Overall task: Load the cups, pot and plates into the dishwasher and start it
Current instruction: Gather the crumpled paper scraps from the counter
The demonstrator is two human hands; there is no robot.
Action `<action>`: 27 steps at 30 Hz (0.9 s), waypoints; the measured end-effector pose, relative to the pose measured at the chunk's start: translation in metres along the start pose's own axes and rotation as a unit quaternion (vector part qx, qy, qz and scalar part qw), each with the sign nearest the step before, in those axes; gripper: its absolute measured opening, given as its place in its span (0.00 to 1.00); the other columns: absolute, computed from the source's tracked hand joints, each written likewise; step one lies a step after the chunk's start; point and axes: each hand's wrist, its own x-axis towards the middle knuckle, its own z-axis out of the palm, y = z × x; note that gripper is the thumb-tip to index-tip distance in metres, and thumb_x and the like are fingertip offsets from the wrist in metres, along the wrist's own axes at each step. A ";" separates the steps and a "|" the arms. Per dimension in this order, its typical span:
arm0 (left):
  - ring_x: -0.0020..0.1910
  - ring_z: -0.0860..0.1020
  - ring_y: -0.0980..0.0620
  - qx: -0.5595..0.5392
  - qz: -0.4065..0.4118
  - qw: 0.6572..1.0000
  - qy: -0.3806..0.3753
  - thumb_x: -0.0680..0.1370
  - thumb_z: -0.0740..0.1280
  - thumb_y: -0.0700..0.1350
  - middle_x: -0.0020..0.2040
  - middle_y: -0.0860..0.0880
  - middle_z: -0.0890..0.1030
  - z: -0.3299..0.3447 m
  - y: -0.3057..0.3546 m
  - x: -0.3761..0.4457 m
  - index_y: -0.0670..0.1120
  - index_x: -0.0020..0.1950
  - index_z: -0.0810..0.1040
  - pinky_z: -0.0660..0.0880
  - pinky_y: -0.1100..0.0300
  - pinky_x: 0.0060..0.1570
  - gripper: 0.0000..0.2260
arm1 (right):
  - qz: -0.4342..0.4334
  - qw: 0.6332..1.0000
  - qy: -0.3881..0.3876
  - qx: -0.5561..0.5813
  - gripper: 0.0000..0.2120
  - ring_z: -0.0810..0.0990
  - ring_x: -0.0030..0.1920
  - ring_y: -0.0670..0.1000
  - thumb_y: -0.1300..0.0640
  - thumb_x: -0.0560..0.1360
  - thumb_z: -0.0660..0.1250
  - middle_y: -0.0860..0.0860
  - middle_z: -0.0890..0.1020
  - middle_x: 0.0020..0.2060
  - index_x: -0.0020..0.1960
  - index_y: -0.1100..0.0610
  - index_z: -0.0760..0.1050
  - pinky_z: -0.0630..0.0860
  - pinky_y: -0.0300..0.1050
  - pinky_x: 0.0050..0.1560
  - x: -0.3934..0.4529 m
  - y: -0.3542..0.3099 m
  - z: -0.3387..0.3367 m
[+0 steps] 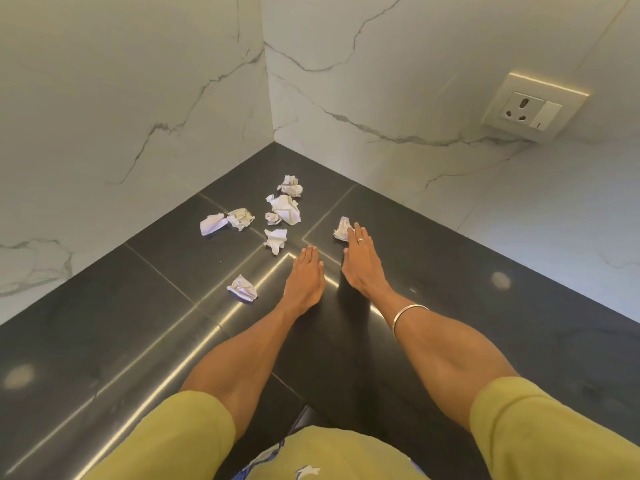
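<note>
My flat, open right hand (360, 261) touches the crumpled white paper ball (343, 229) ahead; left hand (306, 278), flat, lies farther back.

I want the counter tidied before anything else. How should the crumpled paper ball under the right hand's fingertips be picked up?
Pinch the crumpled paper ball across its bulging middle, coming from above. It lies loose on the dark counter with no handle or edge, and the right hand already lies flat with its fingertips on the near side. Curling fingers and thumb round it should do.
</note>
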 end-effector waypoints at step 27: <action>0.64 0.75 0.47 -0.411 -0.201 0.889 0.033 0.74 0.57 0.64 0.62 0.49 0.81 -0.009 0.002 0.020 0.52 0.63 0.81 0.69 0.46 0.68 0.26 | 0.094 0.974 0.024 0.202 0.08 0.78 0.45 0.49 0.65 0.75 0.64 0.51 0.82 0.46 0.48 0.55 0.79 0.72 0.39 0.41 0.015 -0.003 0.006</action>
